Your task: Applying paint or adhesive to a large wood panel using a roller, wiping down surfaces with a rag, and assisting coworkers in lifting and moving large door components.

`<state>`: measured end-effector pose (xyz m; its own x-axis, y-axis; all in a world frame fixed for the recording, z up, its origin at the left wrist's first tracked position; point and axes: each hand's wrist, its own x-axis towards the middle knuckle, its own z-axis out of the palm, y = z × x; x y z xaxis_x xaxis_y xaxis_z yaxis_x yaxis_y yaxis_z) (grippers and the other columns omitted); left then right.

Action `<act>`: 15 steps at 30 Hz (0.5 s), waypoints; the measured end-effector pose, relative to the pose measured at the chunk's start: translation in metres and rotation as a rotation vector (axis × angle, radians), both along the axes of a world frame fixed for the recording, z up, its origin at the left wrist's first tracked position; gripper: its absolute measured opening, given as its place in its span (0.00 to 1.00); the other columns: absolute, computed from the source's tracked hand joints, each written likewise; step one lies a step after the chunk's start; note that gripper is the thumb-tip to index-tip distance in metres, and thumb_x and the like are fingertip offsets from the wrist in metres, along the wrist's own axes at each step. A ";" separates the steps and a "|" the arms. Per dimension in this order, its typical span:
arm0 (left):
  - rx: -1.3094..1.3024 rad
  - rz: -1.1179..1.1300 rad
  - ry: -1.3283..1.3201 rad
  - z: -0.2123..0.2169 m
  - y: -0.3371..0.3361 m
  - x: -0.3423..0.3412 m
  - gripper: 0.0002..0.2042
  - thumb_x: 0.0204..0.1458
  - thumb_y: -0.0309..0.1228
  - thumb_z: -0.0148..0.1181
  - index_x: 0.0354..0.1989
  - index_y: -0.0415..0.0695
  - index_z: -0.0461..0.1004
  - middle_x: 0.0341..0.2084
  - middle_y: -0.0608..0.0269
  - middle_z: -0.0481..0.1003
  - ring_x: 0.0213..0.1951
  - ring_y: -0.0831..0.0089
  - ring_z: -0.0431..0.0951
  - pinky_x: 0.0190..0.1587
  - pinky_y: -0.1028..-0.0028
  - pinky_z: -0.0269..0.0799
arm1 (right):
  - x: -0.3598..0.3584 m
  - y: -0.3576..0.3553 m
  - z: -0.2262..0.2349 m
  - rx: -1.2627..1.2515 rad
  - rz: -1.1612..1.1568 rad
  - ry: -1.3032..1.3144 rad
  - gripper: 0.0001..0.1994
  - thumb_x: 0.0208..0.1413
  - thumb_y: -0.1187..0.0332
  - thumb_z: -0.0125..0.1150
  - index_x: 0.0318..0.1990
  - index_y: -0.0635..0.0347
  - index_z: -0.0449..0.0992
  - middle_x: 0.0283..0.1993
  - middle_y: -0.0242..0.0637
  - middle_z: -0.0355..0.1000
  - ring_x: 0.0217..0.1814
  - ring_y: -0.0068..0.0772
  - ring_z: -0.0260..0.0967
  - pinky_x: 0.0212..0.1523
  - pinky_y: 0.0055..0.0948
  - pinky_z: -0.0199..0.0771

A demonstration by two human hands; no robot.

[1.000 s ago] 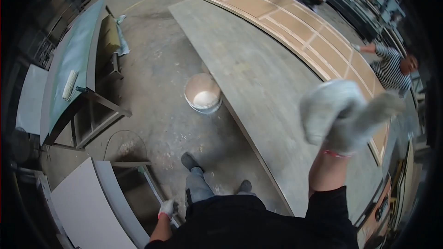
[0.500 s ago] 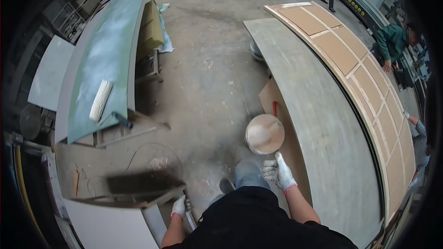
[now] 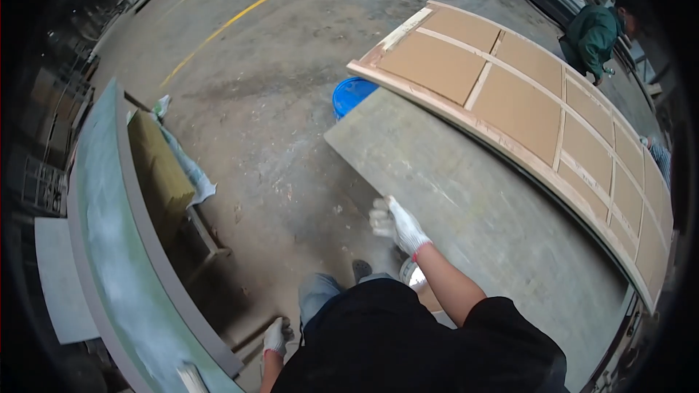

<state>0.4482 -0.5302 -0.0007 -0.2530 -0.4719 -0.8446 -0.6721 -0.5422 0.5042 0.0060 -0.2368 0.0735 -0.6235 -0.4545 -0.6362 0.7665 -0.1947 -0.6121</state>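
Both my hands wear white knit gloves with pinkish cuffs. My right hand (image 3: 399,224) is in front of me over the near edge of a grey board (image 3: 473,196), thumb up and fingers curled, with nothing visible in it. Low on the left hangs my left hand (image 3: 277,336), its fingers curled and seemingly empty. A light bucket (image 3: 411,274) shows partly beside my right forearm. Left of me lies a curved green panel (image 3: 109,276) with whitish smears. The white paint roller (image 3: 191,378) on its near end is cut off by the lower edge.
A curved wood-framed panel (image 3: 524,94) with brown infill rests over the grey board. Beyond the board's far corner stands a blue bucket (image 3: 353,94). Yellowish stacked slabs (image 3: 164,167) sit below the green panel. A person in green (image 3: 591,36) bends at the far right.
My view has turned and moved forward along the grey board. The roller and the light bucket now lie nearer the lower edge. The blue bucket has come into fuller view.
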 end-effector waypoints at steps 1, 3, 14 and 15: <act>0.067 0.114 -0.027 0.000 -0.034 -0.015 0.20 0.66 0.48 0.53 0.41 0.40 0.78 0.26 0.59 0.77 0.26 0.64 0.78 0.33 0.61 0.77 | -0.038 -0.032 0.007 -0.002 -0.013 -0.003 0.29 0.70 0.44 0.50 0.64 0.60 0.69 0.47 0.40 0.76 0.42 0.35 0.76 0.45 0.37 0.80; 0.063 0.192 -0.076 0.001 -0.091 -0.061 0.19 0.65 0.48 0.53 0.37 0.42 0.77 0.25 0.60 0.77 0.25 0.63 0.78 0.33 0.61 0.78 | -0.111 -0.087 0.008 -0.033 -0.208 0.088 0.36 0.68 0.43 0.53 0.71 0.62 0.61 0.60 0.50 0.73 0.52 0.41 0.76 0.52 0.41 0.80; 0.105 -0.278 0.095 -0.001 -0.504 -0.583 0.13 0.62 0.45 0.52 0.28 0.55 0.74 0.18 0.72 0.70 0.20 0.71 0.69 0.25 0.69 0.66 | -0.398 -0.297 -0.047 -0.240 -0.897 -0.068 0.53 0.62 0.34 0.55 0.80 0.52 0.32 0.83 0.53 0.32 0.83 0.55 0.39 0.77 0.53 0.47; 0.097 -0.502 0.115 0.013 -0.515 -0.671 0.16 0.64 0.45 0.48 0.23 0.56 0.68 0.15 0.73 0.65 0.18 0.73 0.64 0.23 0.70 0.59 | -0.414 -0.304 -0.060 -0.239 -0.937 -0.065 0.53 0.62 0.34 0.55 0.80 0.52 0.32 0.83 0.53 0.32 0.83 0.55 0.39 0.77 0.53 0.47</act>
<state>-0.2225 -1.0451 0.0126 -0.5220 -0.1897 -0.8316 -0.8043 -0.2151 0.5539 -0.4084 -0.5410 0.0136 -0.7657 0.0869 -0.6373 0.2678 -0.8577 -0.4388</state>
